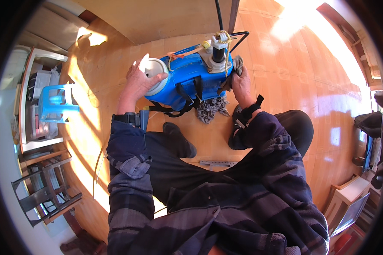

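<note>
A blue backpack sprayer (185, 78) stands on the floor in front of me, between my feet and a wooden panel. My left hand (137, 83) grips the round white lid (156, 68) on its left end, the thumb across the near side and fingers round the far side. At the right end my right hand (241, 87) holds a grey rag (238, 64) against the tank's side; part of the fingers is hidden. A white fitting with a black pump cylinder (218, 54) rises from the top, a cord tied around it. Black straps (186, 97) hang down the near face.
A crumpled grey cloth (211, 109) lies against the sprayer's near side. The wooden panel (157, 21) stands just behind. To the left are a light blue plastic stool (57, 103), a white-edged shelf (27, 102) and a dark metal frame (47, 189). A white cabinet (347, 199) stands at lower right.
</note>
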The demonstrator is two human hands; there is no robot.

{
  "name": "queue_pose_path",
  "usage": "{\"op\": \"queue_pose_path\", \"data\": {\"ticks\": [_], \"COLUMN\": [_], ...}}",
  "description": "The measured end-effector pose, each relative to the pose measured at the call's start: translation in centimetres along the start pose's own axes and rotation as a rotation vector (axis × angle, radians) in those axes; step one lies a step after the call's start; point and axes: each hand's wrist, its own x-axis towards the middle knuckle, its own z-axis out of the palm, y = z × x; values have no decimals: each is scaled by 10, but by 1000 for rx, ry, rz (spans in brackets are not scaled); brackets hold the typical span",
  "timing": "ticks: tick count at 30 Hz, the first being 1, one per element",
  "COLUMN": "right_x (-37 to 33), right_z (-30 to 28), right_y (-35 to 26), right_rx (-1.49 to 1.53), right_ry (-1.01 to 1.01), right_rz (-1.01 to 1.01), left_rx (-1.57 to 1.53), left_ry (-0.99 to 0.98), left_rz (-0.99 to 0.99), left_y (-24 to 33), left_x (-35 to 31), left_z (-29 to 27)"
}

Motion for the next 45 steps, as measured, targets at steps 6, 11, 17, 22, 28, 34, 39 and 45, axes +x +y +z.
{"op": "queue_pose_path", "data": {"ticks": [6, 11, 17, 22, 28, 34, 39, 45], "right_x": [-34, -62, -65, -70, -58, -58, -42, -29], "right_z": [7, 34, 52, 51, 33, 5, -23, 0], "right_y": [74, 75, 29, -30, -87, -163, -162, -84], "right_rx": [-49, -238, -157, 85, -635, -711, -423, -854], "right_ry": [-497, -650, -481, -712, -1227, -1286, -1067, -791], "right_rz": [364, 132, -82, 93, 112, -70, 29, -405], "left_rx": [39, -14, 28, -689, 18, -401, -547, -897], "left_ry": [44, 127, 378, -359, -80, -70, -164, -427], "left_rz": [39, 30, 295, 144, -130, -190, -120, -313], "left_y": [-1, -10, -11, 17, 34, 16, 37, 43], "left_x": [-1, -4, -27, -86, -105, -73, -60, -79], "left_z": [4, 6, -42, -48, 100, 162, 164, 124]}}
